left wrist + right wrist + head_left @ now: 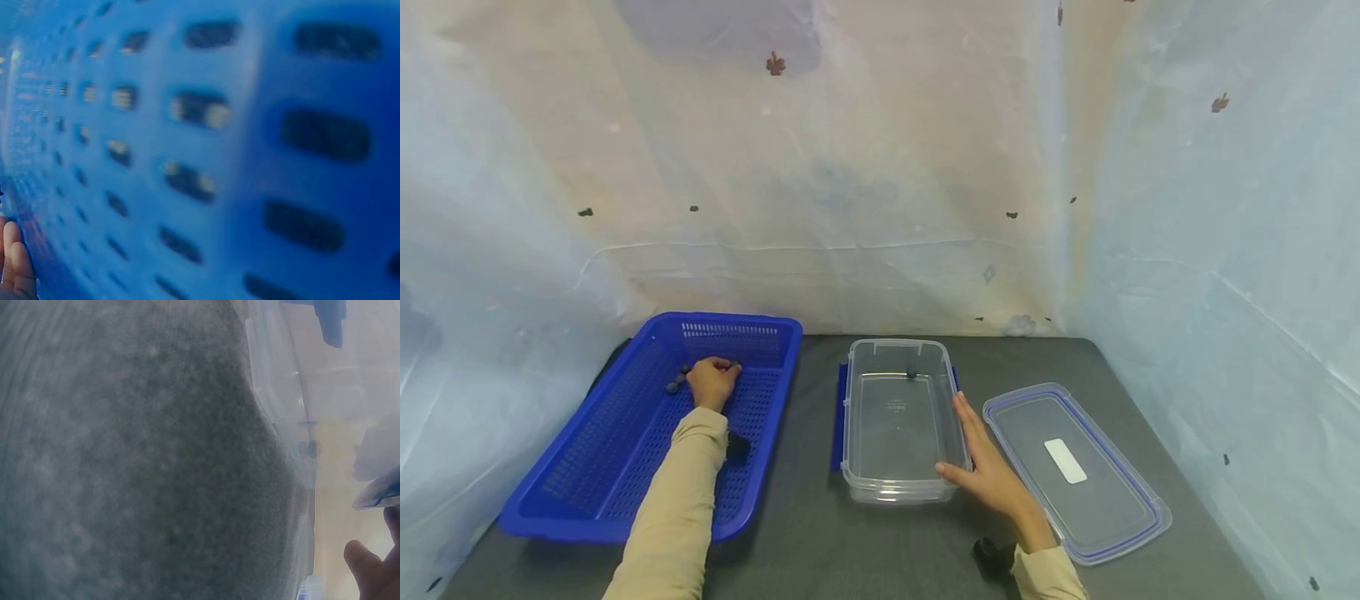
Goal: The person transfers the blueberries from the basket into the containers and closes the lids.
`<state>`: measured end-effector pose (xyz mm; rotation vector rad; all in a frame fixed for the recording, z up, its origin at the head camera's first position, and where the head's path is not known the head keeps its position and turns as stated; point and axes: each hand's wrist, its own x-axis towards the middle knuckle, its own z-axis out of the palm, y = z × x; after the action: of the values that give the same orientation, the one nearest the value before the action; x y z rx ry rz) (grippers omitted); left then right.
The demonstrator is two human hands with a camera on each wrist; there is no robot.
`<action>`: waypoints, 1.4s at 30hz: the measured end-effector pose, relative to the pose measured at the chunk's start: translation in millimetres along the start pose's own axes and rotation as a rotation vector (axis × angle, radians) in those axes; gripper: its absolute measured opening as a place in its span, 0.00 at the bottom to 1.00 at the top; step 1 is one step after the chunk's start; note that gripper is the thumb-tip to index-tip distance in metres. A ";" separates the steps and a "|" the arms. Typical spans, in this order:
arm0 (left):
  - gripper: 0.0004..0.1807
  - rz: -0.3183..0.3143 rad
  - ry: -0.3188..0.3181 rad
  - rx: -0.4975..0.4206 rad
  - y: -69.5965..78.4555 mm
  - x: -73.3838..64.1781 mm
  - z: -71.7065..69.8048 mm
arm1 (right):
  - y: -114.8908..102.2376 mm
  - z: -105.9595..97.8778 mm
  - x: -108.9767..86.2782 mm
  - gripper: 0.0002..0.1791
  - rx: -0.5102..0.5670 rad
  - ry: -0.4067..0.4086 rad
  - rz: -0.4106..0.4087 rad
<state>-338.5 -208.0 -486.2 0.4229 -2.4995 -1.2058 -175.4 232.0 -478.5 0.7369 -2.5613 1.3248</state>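
Observation:
My left hand (712,385) reaches into a blue perforated basket (790,375), and its fingertips pinch a small dark ball (735,366). More small dark balls (672,387) lie on the basket floor to the left of this hand. Seen from the left wrist, curled fingers (19,262) show at the lower left edge beside the slotted basket wall (237,156). A clear plastic container (895,442) stands without its lid, one dark ball (912,375) at its far end. My right hand (988,471) rests along the container's right side, fingers extended and thumb at the near rim.
To the right lies the container's clear lid (1105,500), with a blue seal and a white label (1065,461). Blue clips (838,417) stick out from the container's sides. Sheeting (880,167) hangs behind and beside the dark-covered table (820,550).

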 end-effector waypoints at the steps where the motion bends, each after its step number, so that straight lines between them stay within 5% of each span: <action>1: 0.14 -0.003 0.002 -0.007 0.1 0.6 -0.1 | -0.1 -0.1 0.2 0.54 0.001 0.001 -0.002; 18: 0.16 0.112 0.005 -0.056 15.0 17.3 -15.4 | 6.6 1.2 5.8 0.53 -0.017 0.011 -0.012; 42: 0.18 0.160 -0.053 -0.059 34.5 16.3 -37.5 | -7.2 -5.4 12.9 0.58 -0.065 -0.041 0.066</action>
<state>-341.6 -220.0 -434.1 0.1745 -2.4813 -1.2383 -183.4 228.4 -465.5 0.6796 -2.6688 1.2507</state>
